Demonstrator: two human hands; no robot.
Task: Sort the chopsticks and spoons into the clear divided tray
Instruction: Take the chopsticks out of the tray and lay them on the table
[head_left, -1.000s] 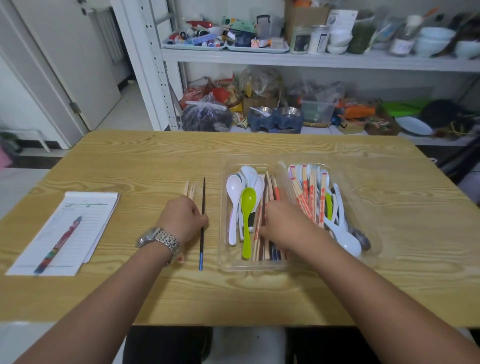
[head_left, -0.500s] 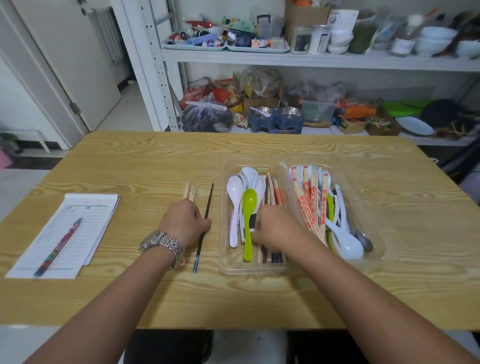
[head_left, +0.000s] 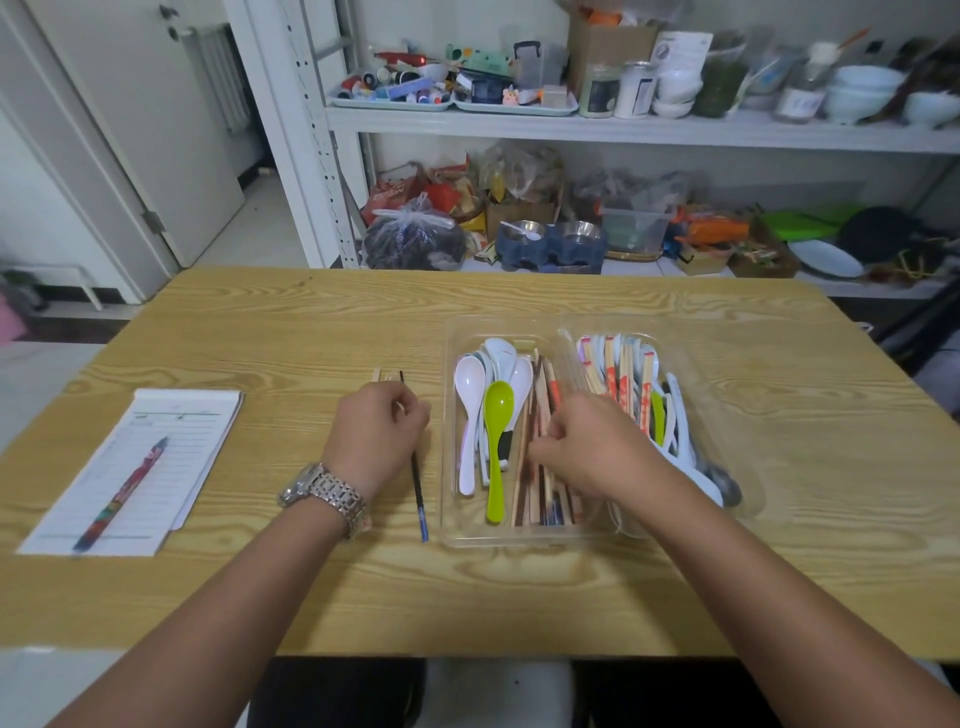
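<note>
The clear divided tray (head_left: 448, 426) lies on the table right of centre. Its left compartment holds white spoons (head_left: 467, 415) and a green spoon (head_left: 497, 441); its right compartment holds wooden chopsticks (head_left: 543, 499). A second clear container (head_left: 727, 395) beside it holds mixed wrapped chopsticks (head_left: 615, 374) and spoons. My left hand (head_left: 376, 436) grips a black chopstick with a blue end (head_left: 418, 493) and a pair of wooden chopsticks (head_left: 377, 374) on the table left of the tray. My right hand (head_left: 587, 447) is over the tray's chopstick compartment, its curled fingertips pinching chopsticks there.
A notepad (head_left: 156, 457) with a red pen (head_left: 122, 496) lies at the table's left. Behind the table stands a white shelf unit (head_left: 571, 124) crowded with bowls, jars, bags and boxes. A door is at the back left.
The black chopstick in my left hand has swung, its blue end now pointing toward the tray. My right hand has shifted slightly right inside the tray.
</note>
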